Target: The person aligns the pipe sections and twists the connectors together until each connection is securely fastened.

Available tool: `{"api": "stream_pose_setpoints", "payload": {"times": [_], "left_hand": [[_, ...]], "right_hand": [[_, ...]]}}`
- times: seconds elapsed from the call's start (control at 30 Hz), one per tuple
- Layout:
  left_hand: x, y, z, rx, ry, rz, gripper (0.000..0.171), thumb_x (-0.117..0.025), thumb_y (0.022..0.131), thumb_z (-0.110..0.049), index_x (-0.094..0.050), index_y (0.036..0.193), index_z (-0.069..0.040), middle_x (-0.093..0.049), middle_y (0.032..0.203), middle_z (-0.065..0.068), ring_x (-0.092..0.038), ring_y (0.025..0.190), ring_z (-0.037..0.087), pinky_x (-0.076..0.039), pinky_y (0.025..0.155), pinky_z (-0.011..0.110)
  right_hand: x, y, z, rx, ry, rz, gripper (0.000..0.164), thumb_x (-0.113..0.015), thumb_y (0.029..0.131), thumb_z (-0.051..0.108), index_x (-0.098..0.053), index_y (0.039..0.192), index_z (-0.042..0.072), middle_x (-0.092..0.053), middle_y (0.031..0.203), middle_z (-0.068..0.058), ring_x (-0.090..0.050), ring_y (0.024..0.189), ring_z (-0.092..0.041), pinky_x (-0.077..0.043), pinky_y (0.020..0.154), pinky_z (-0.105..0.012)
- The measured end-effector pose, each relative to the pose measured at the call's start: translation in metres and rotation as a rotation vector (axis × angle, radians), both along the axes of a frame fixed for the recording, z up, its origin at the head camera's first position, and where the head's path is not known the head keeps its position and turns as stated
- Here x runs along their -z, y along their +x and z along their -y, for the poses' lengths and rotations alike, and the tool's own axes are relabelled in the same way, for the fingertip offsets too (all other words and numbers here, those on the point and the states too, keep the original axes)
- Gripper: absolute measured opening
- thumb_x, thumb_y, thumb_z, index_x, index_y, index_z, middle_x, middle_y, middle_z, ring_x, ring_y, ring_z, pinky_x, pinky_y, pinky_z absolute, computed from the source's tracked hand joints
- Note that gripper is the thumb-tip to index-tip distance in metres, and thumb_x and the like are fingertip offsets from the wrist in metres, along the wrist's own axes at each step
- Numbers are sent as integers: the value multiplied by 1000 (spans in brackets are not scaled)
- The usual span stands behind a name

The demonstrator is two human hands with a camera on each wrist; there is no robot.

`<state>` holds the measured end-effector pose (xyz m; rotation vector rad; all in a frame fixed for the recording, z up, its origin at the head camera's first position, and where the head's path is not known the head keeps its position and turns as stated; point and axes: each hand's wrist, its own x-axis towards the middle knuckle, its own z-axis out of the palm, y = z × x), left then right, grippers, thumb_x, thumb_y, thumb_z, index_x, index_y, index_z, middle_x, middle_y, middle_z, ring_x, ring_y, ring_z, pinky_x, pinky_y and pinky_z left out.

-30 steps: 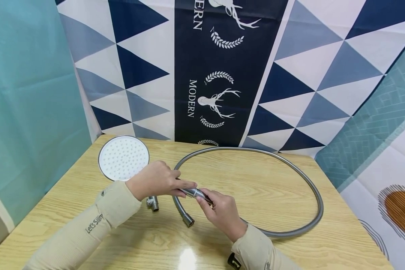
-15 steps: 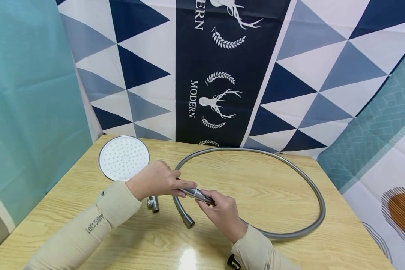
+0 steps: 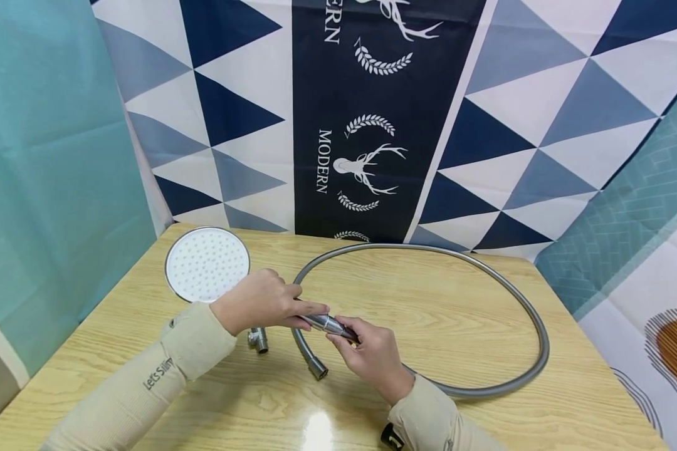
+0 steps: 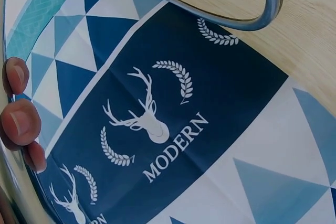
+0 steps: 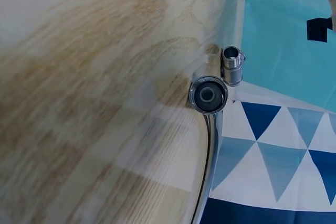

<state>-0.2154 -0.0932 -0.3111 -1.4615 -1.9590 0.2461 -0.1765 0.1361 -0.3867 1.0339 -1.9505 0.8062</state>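
My left hand (image 3: 267, 300) grips a chrome handle (image 3: 316, 321), most of it hidden by the hand; what sits at its far end cannot be seen. In the left wrist view, fingertips (image 4: 21, 121) curl over shiny chrome at the left edge. My right hand (image 3: 372, 354) pinches the tapered end (image 3: 334, 327) of a grey shower hose (image 3: 533, 319), which meets the handle between the two hands. Looping behind, the hose lies on the table, its other end (image 3: 318, 368) free. From the right wrist, that open end (image 5: 208, 95) shows its round mouth.
A round white shower head (image 3: 207, 263) lies at the back left. Beside my left wrist sits a small chrome fitting (image 3: 257, 340). The wooden table (image 3: 248, 401) meets a patterned curtain (image 3: 350, 125) behind and a teal sheet (image 3: 62, 156) at the left.
The fingers of my right hand have shifted slightly on the hose end over the last second. The left hand stays put. The head view has drifted a little.
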Motion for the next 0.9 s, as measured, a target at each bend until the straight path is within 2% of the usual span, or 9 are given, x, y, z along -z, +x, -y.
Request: {"api": "stream_pose_setpoints", "payload": {"times": [0.17,0.37,0.57,0.77,0.9], "left_hand": [[-2,1,-2,0,-9,0,35,-68,82,-53,-65,112,-35,-46,55,-7,-23,40,6,-26,39,17],[-4,2,-4,-1,-9,9,35,-68,83,-52,-65,113,-34,-46,56,-7,-22,41,5,-25,39,17],[-4,4,-4,3,-19,3,35,-67,83,-52,-64,114,-34,-45,56,-7,-21,41,5,-25,39,17],[-5,5,-5,0,-34,16,35,-67,84,-52,-65,113,-34,-46,56,-7,-23,41,5,-25,39,17],[-8,5,-7,-11,-35,23,34,-66,84,-53,-66,112,-34,-47,56,-7,-26,40,5,-25,40,17]], "right_hand": [[-1,1,-1,19,17,0,48,-50,99,37,-66,93,-8,-69,72,-11,-55,49,-3,-40,46,-8],[-4,4,-4,40,37,-13,48,-48,100,36,-66,93,-8,-69,73,-11,-59,50,-7,-43,46,-11],[-5,6,-5,40,43,-11,48,-45,101,36,-66,93,-6,-67,70,-9,-50,47,-3,-39,45,-10],[-6,8,-6,52,49,7,49,-44,102,38,-67,92,-5,-68,72,-8,-52,48,-2,-40,46,-11],[-6,9,-6,71,32,1,49,-47,100,40,-67,98,-4,-67,70,-6,-46,46,-1,-37,44,-10]]}}
